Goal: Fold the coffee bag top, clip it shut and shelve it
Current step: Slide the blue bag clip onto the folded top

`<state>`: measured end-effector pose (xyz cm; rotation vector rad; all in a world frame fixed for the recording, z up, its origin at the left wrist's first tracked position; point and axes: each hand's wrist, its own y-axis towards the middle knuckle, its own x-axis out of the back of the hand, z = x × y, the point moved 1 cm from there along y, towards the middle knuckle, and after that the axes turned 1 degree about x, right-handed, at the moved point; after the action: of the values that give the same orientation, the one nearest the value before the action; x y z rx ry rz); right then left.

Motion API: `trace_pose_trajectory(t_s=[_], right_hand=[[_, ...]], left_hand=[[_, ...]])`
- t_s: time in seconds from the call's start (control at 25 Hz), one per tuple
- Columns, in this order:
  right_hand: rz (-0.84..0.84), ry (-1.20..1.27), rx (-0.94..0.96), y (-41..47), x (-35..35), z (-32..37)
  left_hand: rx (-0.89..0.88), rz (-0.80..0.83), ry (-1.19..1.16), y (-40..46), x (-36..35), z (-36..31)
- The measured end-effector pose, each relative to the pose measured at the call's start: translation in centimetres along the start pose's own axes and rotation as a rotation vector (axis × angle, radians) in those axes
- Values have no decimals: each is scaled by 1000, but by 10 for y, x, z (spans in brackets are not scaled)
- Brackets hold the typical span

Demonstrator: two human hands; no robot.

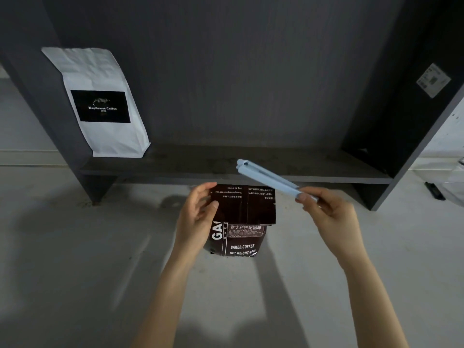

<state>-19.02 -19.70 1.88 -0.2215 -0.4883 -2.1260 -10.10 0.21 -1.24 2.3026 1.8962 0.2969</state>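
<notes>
Nearest the camera, on pale floor [75,272]: dark coffee bag [238,237] standing upright, top flap folded down toward the viewer. Left hand [198,212] curled around the flap's left edge, thumb on its front, pinning the fold. Right hand [331,214] just right of the bag, fingers pinched on one end of a pale blue clip [268,178], raised, clear of the bag, its arms together. Beyond, dark shelf [226,162] with a white coffee bag [100,101] leaning at its left end.

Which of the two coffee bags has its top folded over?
The dark brown bag in the left hand, its flap bent down. The white bag on the shelf stands unfolded.
</notes>
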Motion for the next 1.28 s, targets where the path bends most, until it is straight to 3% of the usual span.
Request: trace_pose_trajectory(t_s=[0.16,0.48,0.84,1.28], right_hand=[[84,28,10,4,-18,-8],[202,136,-7,11,-32,-4],[180,351,-53,6,-51,-6],[190,405,-51,6,-60,-7]], left_hand=[[45,-2,-86,2,4,8],[90,33,-35,3,9,12],[135,38,-34,5,12,19],[105,-66,4,0,8,17]])
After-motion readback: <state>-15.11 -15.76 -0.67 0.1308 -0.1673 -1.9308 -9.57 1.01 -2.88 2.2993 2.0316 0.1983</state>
